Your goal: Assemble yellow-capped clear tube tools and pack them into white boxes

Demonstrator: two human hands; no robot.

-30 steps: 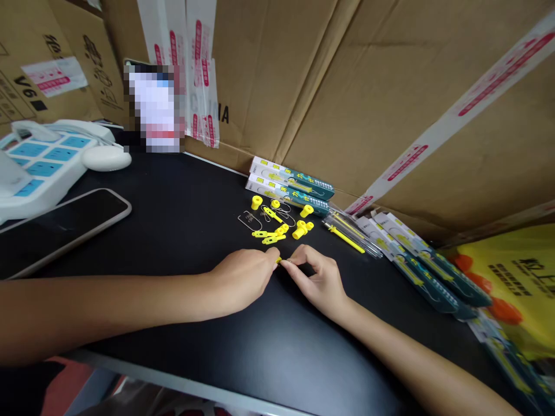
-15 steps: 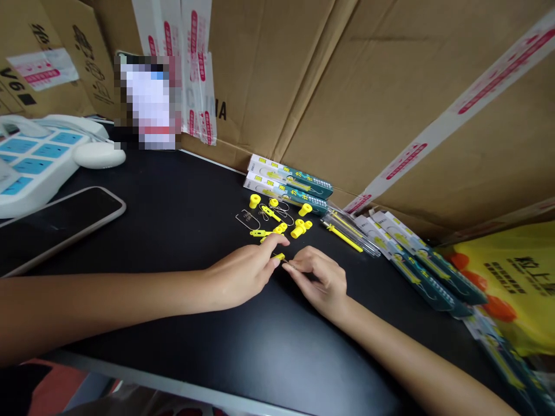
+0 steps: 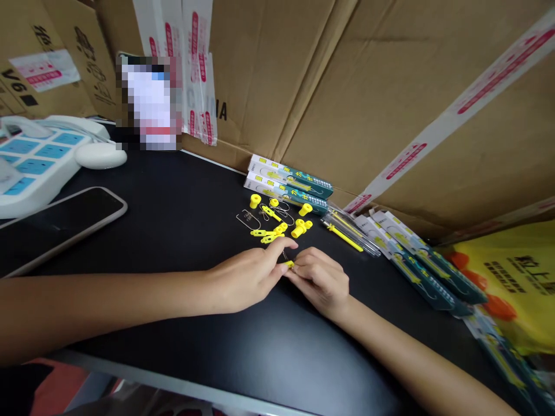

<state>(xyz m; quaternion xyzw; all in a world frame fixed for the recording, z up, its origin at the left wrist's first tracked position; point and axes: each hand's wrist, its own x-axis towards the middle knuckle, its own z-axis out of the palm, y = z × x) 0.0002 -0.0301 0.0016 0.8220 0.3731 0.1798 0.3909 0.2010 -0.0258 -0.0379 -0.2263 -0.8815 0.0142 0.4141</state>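
Near the middle of the black table, my left hand (image 3: 243, 277) pinches a small yellow plastic piece (image 3: 288, 264) between thumb and fingers. My right hand (image 3: 321, 280) is closed against that piece from the other side, its fingertips on a thin metal part mostly hidden by the fingers. A short bit of wire (image 3: 284, 254) shows just above the yellow piece. Beyond my hands lie yellow flat connectors (image 3: 272, 214), yellow caps (image 3: 255, 200) and a yellow plug (image 3: 299, 229), with metal wire hooks (image 3: 246, 221) and small springs among them.
Clear tubes with yellow rods (image 3: 347, 234) lie right of the loose parts. Printed boxes (image 3: 286, 190) stand against the cardboard (image 3: 303, 86), with more boxes (image 3: 416, 260) and a yellow bag (image 3: 515, 283) at right. A phone (image 3: 65, 225) and power strip (image 3: 47, 156) are at left.
My left hand has moved slightly right, bringing the yellow piece against my right fingertips. My right fingers have curled in closer around the metal part.
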